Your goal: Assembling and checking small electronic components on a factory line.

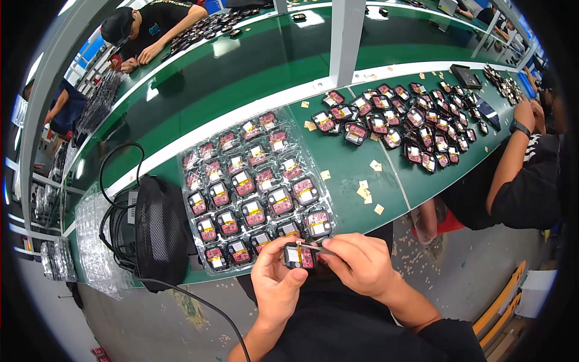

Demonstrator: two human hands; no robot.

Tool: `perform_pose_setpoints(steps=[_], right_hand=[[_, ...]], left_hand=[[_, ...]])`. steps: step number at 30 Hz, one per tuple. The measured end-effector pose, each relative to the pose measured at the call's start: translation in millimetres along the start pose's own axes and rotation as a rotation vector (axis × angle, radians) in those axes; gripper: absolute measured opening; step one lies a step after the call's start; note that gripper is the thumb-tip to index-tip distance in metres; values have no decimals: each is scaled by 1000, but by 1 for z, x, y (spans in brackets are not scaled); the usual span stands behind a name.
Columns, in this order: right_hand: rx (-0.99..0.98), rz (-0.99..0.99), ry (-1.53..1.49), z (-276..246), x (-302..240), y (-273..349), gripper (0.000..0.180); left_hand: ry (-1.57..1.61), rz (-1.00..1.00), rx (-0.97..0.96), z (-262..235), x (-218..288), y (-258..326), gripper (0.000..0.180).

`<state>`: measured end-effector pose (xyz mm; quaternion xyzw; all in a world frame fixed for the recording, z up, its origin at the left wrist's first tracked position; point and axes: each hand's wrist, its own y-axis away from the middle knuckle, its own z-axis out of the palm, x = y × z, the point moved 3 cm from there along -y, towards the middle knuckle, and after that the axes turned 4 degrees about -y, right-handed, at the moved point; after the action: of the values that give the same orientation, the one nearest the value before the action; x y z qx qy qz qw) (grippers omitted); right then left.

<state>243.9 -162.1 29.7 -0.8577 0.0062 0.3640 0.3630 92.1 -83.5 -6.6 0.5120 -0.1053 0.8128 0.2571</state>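
Observation:
My left hand (272, 283) grips a small black-cased electronic module (300, 256) by its sides, with a red circuit board, a white block and a yellow strip showing. In my right hand (365, 262) is a pair of metal tweezers (312, 246), pinched between thumb and fingers. Their tips meet the module's upper edge, where a small white bit shows; whether they grip it I cannot tell. Just beyond my hands lies a clear plastic tray (329, 199) with rows of similar modules (253, 212) in its pockets.
Many loose modules (416, 117) are heaped on the green table (338, 163) to the right, with small paper pieces (363, 190) nearby. A black mesh-covered device (160, 235) with cables and stacked clear trays (99, 241) stand left. A grey post (345, 42) rises behind. A co-worker's arm (512, 157) is at right.

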Motion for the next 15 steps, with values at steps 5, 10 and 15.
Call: perform_pose_setpoints(steps=[5, 10, 15], right_hand=[[-48, -55, 81, -5, 0, 4, 33], [-49, -68, 104, -3, -1, 5, 30], [-35, 72, -132, -3, 5, 5, 18]], left_hand=[[-29, -1, 4, -1, -2, 1, 71], [-75, 16, -5, -3, -4, 3, 72], [-91, 8, -8, -3, -2, 3, 74]])
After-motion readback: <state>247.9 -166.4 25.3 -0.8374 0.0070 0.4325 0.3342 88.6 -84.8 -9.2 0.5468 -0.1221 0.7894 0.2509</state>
